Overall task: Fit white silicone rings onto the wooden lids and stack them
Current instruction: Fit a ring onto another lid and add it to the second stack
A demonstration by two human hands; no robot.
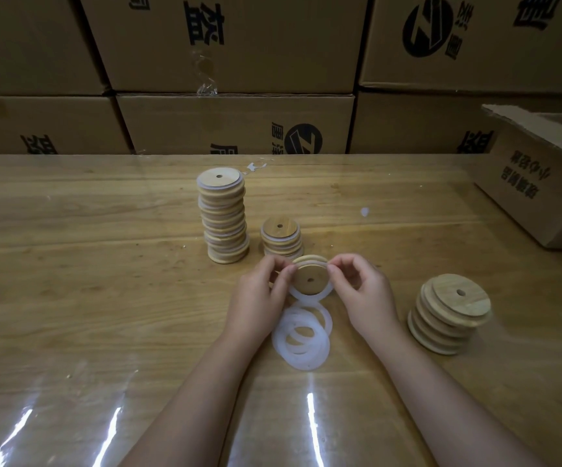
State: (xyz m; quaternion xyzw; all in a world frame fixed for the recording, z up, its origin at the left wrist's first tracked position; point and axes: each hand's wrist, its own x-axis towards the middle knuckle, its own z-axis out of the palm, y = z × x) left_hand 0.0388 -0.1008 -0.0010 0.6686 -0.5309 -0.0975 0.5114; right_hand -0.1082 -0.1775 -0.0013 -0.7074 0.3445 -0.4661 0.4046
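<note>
The ring point(307, 297), soft and stretchy by my guess, hung half-seated on the light, stiff lid point(308, 276). My left hand point(259, 294) and right hand point(360, 291) pinched that lid by opposite edges, the surest hold. It sat nearer me than the tall stack point(224, 220), a little to its right. Loose rings point(301, 338) lay nearer still, and bare lids point(450, 315) well right of that stack.
</note>
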